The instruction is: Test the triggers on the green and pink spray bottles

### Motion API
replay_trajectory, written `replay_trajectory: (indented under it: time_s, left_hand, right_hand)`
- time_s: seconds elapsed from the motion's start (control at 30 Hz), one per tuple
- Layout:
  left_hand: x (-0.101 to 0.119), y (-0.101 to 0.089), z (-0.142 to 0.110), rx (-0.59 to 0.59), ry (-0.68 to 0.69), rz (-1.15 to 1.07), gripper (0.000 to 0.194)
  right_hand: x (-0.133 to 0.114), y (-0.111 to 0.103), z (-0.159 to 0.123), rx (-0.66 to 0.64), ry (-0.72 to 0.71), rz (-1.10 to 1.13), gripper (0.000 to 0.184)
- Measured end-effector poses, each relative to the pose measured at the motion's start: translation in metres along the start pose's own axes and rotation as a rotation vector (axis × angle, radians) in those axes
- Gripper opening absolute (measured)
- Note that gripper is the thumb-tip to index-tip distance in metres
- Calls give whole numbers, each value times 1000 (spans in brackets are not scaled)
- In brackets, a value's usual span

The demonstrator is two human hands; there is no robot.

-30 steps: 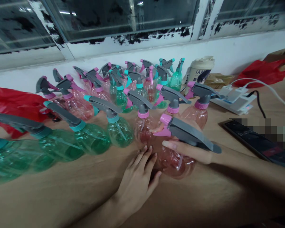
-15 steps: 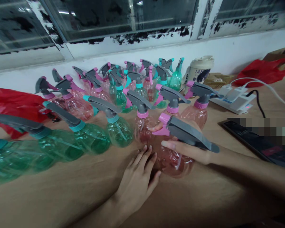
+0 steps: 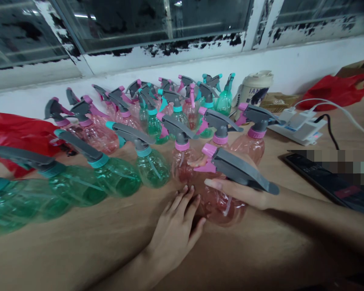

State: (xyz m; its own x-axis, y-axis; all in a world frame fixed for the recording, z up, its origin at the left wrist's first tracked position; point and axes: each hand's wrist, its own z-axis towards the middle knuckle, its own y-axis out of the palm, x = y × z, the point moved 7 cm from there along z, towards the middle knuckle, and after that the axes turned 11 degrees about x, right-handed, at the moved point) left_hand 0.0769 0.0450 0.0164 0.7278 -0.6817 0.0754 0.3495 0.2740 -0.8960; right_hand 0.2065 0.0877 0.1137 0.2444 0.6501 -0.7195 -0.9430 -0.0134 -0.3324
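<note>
Pink spray bottle [image 3: 221, 211] is clasped by the half-curled right hand [image 3: 247, 195].

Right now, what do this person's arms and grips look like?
The left grip and right grip are bare human hands with slim fingers; the right one has a long thumbnail. The left arm and right arm are slender and bare as far as they show. No glove, ring, watch, sleeve or marking can be seen on them.
</note>
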Motion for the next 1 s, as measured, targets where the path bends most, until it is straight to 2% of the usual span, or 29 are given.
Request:
replay_trajectory:
  time_s: [0.37, 0.57, 0.87, 1.0]
  left_hand:
    - [-1, 0, -1, 6, 15, 0, 38]
    - [-2, -2, 1, 42, 9, -2, 43]
    - [-2, -1, 0, 35, 1, -11, 42]
    - [-1, -2, 1, 51, -1, -22, 40]
  right_hand:
    - [0, 2, 2, 0, -34, -24, 4]
    - [1, 2, 1, 21, -22, -82, 9]
    - [-5, 0, 0, 57, -51, 26, 9]
    - [0, 0, -2, 54, -25, -12, 7]
